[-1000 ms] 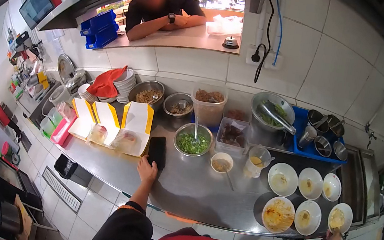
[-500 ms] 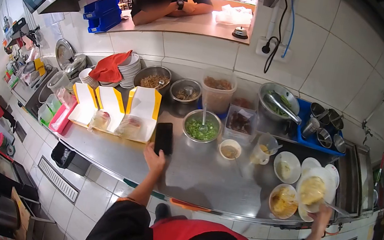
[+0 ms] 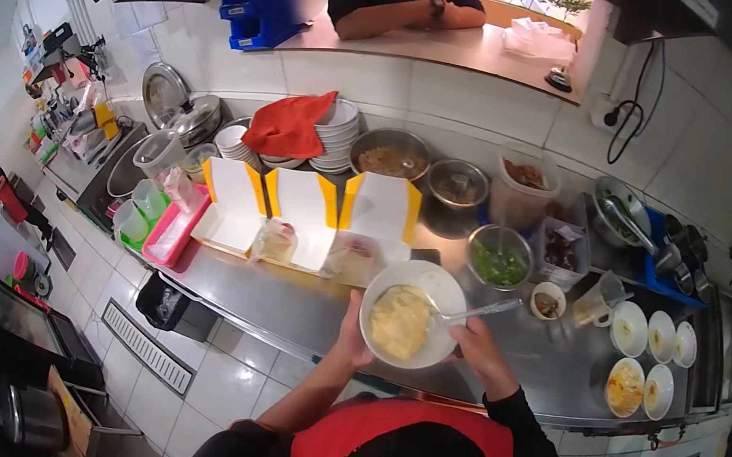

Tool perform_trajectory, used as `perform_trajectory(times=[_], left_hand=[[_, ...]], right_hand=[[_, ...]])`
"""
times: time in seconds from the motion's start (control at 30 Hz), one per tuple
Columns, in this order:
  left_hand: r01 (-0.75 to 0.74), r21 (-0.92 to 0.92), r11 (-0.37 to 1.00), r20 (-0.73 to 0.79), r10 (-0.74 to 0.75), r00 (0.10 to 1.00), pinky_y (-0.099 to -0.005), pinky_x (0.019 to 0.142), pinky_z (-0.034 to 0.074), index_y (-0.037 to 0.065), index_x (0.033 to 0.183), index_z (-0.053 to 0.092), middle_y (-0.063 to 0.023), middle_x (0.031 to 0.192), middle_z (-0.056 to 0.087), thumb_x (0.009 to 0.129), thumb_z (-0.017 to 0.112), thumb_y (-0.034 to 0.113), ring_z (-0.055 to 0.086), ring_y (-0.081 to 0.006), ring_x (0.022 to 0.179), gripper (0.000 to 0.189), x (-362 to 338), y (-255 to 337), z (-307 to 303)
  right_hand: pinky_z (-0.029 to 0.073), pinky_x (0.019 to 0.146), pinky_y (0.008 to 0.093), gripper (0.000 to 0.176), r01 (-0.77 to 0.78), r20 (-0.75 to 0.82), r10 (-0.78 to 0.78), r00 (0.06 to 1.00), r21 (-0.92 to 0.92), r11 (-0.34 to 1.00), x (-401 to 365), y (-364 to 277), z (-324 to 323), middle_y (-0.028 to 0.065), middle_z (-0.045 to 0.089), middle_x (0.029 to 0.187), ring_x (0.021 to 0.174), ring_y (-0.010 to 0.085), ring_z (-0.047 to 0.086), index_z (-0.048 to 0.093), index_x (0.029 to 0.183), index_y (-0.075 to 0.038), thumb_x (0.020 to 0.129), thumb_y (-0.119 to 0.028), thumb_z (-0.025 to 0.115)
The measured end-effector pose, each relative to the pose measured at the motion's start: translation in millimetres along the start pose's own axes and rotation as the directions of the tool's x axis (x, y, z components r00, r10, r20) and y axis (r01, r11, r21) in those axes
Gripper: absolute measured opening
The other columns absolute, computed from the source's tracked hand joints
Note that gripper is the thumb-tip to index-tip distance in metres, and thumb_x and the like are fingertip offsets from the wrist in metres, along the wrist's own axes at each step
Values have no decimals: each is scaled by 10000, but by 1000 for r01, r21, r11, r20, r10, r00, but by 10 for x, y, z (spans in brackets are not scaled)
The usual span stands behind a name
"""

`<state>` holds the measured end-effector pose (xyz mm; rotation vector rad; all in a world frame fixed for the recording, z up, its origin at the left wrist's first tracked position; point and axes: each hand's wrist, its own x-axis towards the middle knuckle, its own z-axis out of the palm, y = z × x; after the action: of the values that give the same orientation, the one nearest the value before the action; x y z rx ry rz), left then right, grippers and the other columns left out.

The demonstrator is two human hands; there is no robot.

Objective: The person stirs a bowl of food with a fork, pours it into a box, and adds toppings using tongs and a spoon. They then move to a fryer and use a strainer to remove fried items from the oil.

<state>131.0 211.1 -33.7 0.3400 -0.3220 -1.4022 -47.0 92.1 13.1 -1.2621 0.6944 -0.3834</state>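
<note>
A white bowl [image 3: 432,354] of pale yellow, lumpy food [image 3: 397,322] is held above the counter's front edge in front of me. My left hand [image 3: 353,334] is closed on its left side, and my right hand [image 3: 478,350] grips its right side. A spoon [image 3: 479,311] leans in the bowl, its handle sticking out over my right hand. Just behind the bowl, a dark phone [image 3: 425,254] lies mostly hidden on the counter. Three open white-and-yellow boxes [image 3: 381,207] stand behind it to the left; small clear bags sit in two of them.
Right of me stand several small white bowls [image 3: 625,389], a measuring jug [image 3: 598,302] and a steel bowl of chopped greens [image 3: 497,257]. Stacked dishes [image 3: 334,137] carry a red cloth [image 3: 291,126]. Another person [image 3: 410,11] leans at the serving window.
The bowl of yellow food has come from the right end of the counter to the middle in my right hand. My left hand has left the phone and taken the bowl's left side.
</note>
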Motion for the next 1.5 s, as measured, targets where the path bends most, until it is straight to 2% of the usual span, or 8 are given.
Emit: perform_trajectory(times=[0.27,0.47,0.6,0.77,0.9,1.13,1.33,1.5], left_hand=[[-156,88,984,-111,165,980,-495,998,374,55,1393,229,-189,1398,310,757,368,748,380,-344,1249,950,-131,541,-106],[-213,-92,973,-17,212,977,-492,1007,364,55,1394,226,-196,1397,306,737,327,781,376,-354,1248,984,0,742,-66],[-162,-25,987,-69,160,985,-507,1014,347,62,1396,229,-197,1401,297,780,271,757,366,-362,1253,929,58,819,-67],[-239,-31,971,-76,236,969,-500,1029,326,66,1392,237,-188,1401,301,830,271,700,347,-359,1265,848,186,743,-21],[-263,29,964,-96,264,960,-502,1034,317,69,1394,223,-173,1397,309,812,328,704,344,-347,1267,868,407,709,-143],[-220,48,974,-117,224,967,-515,1015,340,97,1402,209,-163,1405,291,757,435,721,334,-347,1271,926,668,606,-249],[-184,11,983,-148,183,972,-524,1017,332,102,1406,204,-160,1419,264,750,440,727,314,-354,1281,936,758,557,-327],[-162,28,986,-152,164,975,-521,1028,319,107,1407,204,-159,1424,254,749,436,730,302,-352,1289,936,767,625,-235]], right_hand=[[452,608,259,234,242,-143,-267,953,-168,956,490,-539,465,45,617,789,668,117,568,587,1053,-30,914,-168,458],[443,590,320,132,716,243,-838,489,-660,226,84,-1289,815,76,593,712,646,228,553,642,804,-33,838,-111,542],[452,615,317,85,718,393,-820,417,-696,32,402,-1387,747,84,619,762,704,251,581,643,793,-45,806,-102,581],[442,544,283,239,509,49,-612,790,-609,609,780,-1017,500,69,600,636,578,129,571,626,796,5,878,-182,503],[451,515,192,145,234,-33,-239,971,-116,965,993,-640,253,49,606,684,590,88,573,621,834,3,852,-130,567],[480,589,222,110,172,-85,-158,984,194,966,1075,-729,248,64,619,733,631,118,595,591,864,9,844,-99,594],[474,618,266,82,584,120,-632,766,-541,605,1046,-1160,215,90,652,773,678,159,616,638,849,1,824,-72,608],[464,701,318,72,615,112,-707,698,-599,512,1023,-1108,86,102,657,780,720,226,616,663,815,-23,788,-78,626]])
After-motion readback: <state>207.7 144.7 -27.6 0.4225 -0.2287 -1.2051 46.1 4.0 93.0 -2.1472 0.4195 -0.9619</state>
